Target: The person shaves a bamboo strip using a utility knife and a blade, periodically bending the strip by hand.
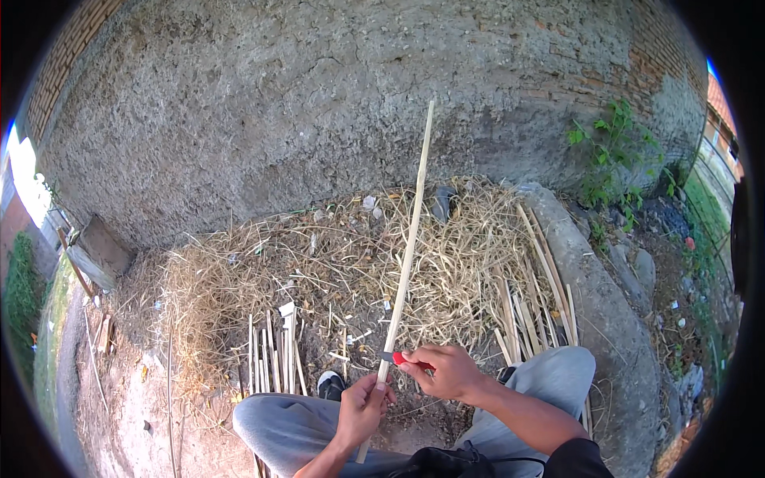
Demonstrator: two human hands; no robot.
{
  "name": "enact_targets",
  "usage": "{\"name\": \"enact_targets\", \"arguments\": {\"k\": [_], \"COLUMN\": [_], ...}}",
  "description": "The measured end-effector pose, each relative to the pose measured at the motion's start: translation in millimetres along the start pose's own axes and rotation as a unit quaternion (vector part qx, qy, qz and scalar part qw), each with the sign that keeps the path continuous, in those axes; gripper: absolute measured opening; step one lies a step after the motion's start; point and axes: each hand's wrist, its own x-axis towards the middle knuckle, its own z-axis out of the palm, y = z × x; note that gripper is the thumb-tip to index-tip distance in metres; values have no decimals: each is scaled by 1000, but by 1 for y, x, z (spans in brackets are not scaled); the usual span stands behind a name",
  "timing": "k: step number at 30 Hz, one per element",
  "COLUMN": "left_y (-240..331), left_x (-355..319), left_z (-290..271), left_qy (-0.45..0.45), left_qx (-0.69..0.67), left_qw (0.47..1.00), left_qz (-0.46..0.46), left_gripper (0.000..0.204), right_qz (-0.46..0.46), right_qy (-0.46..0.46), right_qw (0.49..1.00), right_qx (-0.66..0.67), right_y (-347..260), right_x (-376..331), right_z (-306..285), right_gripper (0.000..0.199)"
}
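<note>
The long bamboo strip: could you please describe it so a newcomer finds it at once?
Find the rough grey wall, then the left hand below. That hand holds the bamboo strip; unlike other strips beside the legs, it visibly overlaps the wall.

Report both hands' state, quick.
Left hand: closed, holding the long pale strip.
Right hand: closed, holding a red-handled tool across the strip.

The left forearm [325, 462] slants up and rightward to the left hand [362, 410], which sits between the bent knees, fingers curled in a grip. The right forearm [530, 418], bare below a dark sleeve [578, 460], reaches leftward over the right thigh. The right hand [442, 372] is just beyond the left, apart from it, knuckles up, fingers bent and gripping.
</note>
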Motion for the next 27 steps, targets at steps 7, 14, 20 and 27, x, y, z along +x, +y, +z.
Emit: {"name": "enact_targets", "arguments": {"k": [7, 14, 20, 27], "left_y": [-1, 0, 4, 2], "left_x": [-8, -14, -16, -16], "left_z": [-1, -5, -6, -6], "left_qy": [16, 15, 31, 40], "left_qx": [106, 98, 145, 139], "left_qw": [993, 993, 985, 986], "left_qz": [55, 67, 85, 83], "left_gripper": [23, 21, 20, 20], "right_qz": [-59, -55, -62, -72], "right_qy": [47, 41, 60, 87], "right_qw": [992, 992, 993, 991], "right_qx": [-104, -101, -75, -72], "right_y": [-1, -7, -1, 3], "right_x": [-4, 0, 4, 11], "right_z": [8, 9, 16, 20], "right_gripper": [17, 16, 14, 13]}}
